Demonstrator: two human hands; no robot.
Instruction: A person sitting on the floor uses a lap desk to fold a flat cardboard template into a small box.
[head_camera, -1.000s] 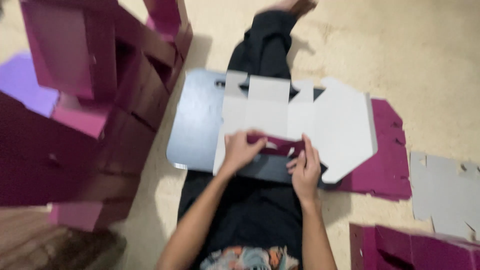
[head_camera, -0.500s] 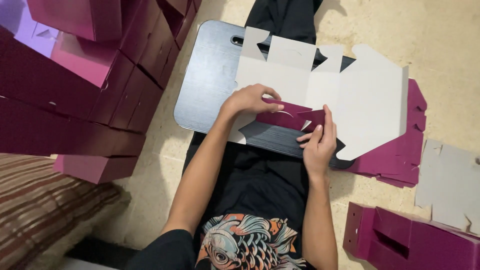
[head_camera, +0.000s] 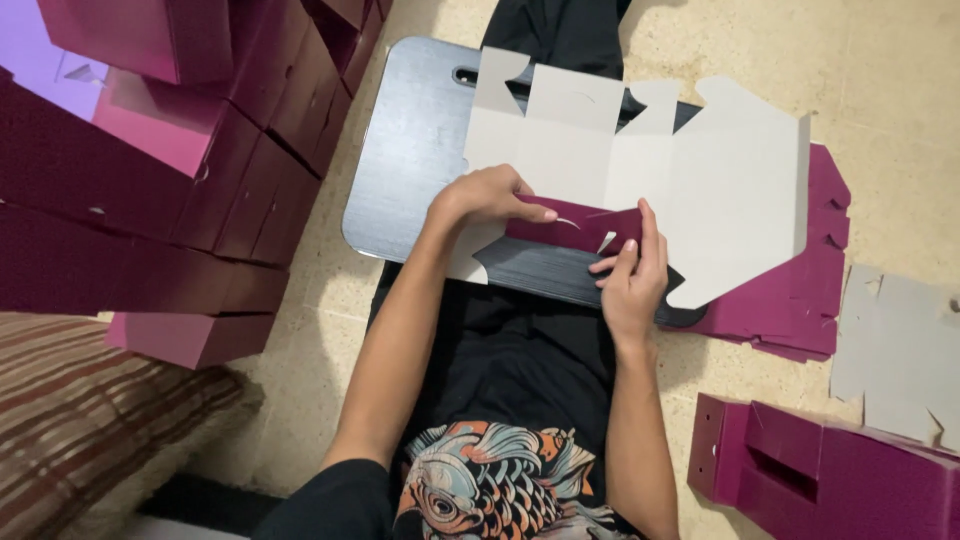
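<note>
Cardboard, white on its upper face and magenta beneath, lies unfolded as a flat box blank (head_camera: 640, 165) on the dark grey lap board (head_camera: 410, 160) resting across your legs; a narrow flap (head_camera: 570, 228) along its near edge is turned up to show the magenta side. Your left hand (head_camera: 485, 195) presses on that flap with fingers together and extended; your right hand (head_camera: 630, 275) pinches the flap's right end, thumb and fingers closed on it. Beige stone floor (head_camera: 880, 80) surrounds you; a stack of finished magenta boxes (head_camera: 170, 200) stands at your left, just beside the board; further flat magenta blanks (head_camera: 800, 290) lie under the white blank's right end; one assembled magenta box (head_camera: 830, 470) sits at lower right, near a grey flat blank (head_camera: 900, 340); a striped cushion (head_camera: 90, 420) occupies the lower left corner.
</note>
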